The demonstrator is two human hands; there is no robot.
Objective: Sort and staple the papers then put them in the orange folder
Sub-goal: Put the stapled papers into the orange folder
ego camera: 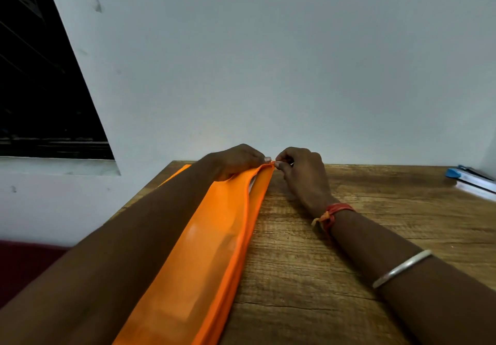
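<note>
Where the orange folder (214,237) lies: lengthwise on the wooden table (335,264), by its left edge, partly under the left forearm.
Left hand (236,162): curled fingers pinch the folder's far end.
Right hand (300,173): fingertips pinch that same end.

One orange folder (214,232) and one wooden table (335,264). Two hands are in view: one left hand (236,162) and one right hand (303,173). The right arm carries two bands, one red-and-orange thread (335,212) and one silver bangle (400,269). At the table's far right sits one small pile (475,185) of books or papers with one blue thing (453,173) on it; the number in the pile cannot be told. One dark window (40,89) is on the left.
</note>
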